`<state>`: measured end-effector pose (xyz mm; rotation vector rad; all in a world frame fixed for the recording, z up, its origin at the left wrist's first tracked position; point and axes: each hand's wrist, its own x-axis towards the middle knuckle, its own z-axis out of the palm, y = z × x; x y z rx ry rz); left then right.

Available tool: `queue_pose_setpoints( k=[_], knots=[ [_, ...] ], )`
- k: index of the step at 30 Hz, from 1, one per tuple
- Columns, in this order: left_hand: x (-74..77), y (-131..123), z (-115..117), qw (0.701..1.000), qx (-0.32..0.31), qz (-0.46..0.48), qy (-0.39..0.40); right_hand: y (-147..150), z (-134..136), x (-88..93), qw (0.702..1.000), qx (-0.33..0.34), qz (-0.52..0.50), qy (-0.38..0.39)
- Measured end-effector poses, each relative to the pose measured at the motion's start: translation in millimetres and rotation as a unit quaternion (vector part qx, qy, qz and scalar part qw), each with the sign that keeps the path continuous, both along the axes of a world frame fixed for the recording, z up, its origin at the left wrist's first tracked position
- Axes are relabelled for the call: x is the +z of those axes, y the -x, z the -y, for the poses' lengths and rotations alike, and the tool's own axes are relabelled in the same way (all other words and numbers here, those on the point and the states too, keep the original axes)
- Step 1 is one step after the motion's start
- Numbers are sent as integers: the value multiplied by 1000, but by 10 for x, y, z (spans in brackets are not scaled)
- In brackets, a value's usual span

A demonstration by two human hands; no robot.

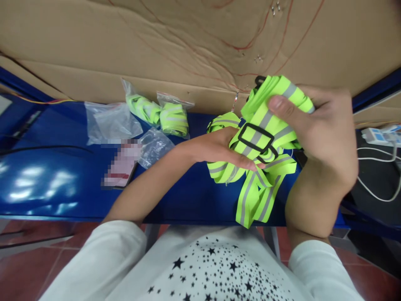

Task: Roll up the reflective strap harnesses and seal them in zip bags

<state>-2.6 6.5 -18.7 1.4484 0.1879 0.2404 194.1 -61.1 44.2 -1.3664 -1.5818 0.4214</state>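
Note:
A neon yellow-green reflective strap (260, 119) with a grey stripe is gathered in folds between my hands. My right hand (316, 121) is closed around the upper folded bundle, its thumb pressed on the front. Lower down, my left hand (227, 146) grips the strap beside a black rectangular buckle, thumb in front and the other fingers mostly hidden. A second black buckle part shows just under the first. Loose strap loops (258, 196) hang or lie below my hands over the blue table. More of the same strap lies behind my left hand.
Two clear bags of folded neon strap (173, 119) stand against the cardboard wall (194, 54). Empty-looking plastic bags (109, 123) and a phone (122, 165) lie left on the blue table (56, 167). A power strip (380, 136) with white cables is at right.

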Motion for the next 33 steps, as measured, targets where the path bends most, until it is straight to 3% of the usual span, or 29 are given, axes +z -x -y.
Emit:
queue_pose_setpoints(
  k=[3, 6, 10, 15, 17, 20, 22, 25, 31, 33],
  knots=[
    [61, 83, -57, 990, 17, -7, -139, 11, -21, -10, 990, 52, -81, 103],
    [158, 151, -77, 983, 15, 4, -181, 29, -64, -23, 968, 101, -162, 162],
    [227, 175, -78, 985, 101, 26, -136, -42, -69, -23, 990, 47, -114, 75],
    [129, 136, -107, 977, 208, 33, 17, -231, -61, -25, 998, -9, -56, -14],
    [79, 133, -148, 978, 203, 18, 35, -292, -68, -24, 999, -19, -38, -30],
    [34, 144, -219, 985, 172, -25, 5, -372, -64, -5, 999, -19, -17, -33],
    [33, 140, -243, 981, 186, -46, -21, -425, -46, 16, 999, -29, 0, -42],
    [69, 101, -229, 974, 194, -71, -89, -485, -15, 39, 997, -48, 37, -44],
    [115, 192, -319, 943, 106, -121, -291, -411, -20, 39, 996, 1, 87, 4],
    [123, 289, -398, 950, 108, -80, -280, -340, -24, 40, 994, 20, 105, 13]
  ],
)
